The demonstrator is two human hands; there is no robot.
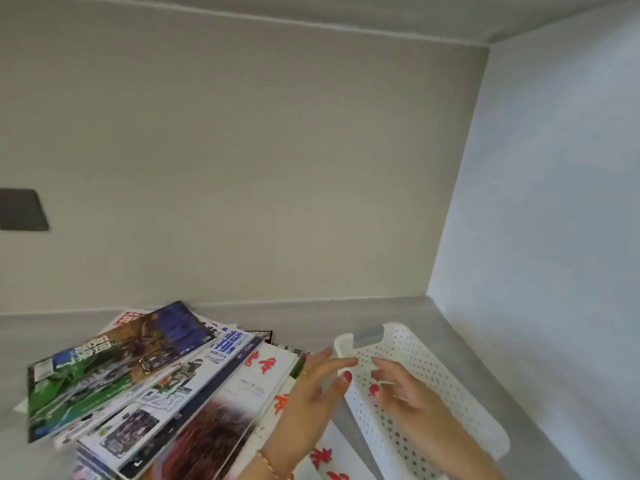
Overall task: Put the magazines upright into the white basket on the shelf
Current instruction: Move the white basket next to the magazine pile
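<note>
Magazines (145, 382) are seen in the head view spread in a loose, overlapping fan on the grey shelf (381, 310), at its left and lower middle. A green and brown cover lies uppermost at the left, a white cover with blue characters is next to it, and white sheets with red characters are laid nearest the hands. All of them are lying flat or slightly tilted on one another; none is stood upright.

Just to the right of the pile, the white basket (450, 393) is placed on the same shelf, near the pale side wall (554, 202). Its sides are perforated with rows of round holes, and a grey handle is set in its far end. No magazine can be seen inside it.

The left hand (311, 386) is held over the right edge of the pile, its fingers stretched out towards the basket's near wall; the fingertips (349, 362) are at the rim, and nothing is gripped. The right hand (401, 389) is held over the inside of the basket with relaxed, slightly bent fingers, and nothing is held in it either. Whether it is touching the basket cannot be told. Red nail polish is visible on both thumbs. A thin bracelet (266, 462) is worn on the left wrist.

A dark rectangular plate (22, 209) is set in the beige back wall at the far left.
</note>
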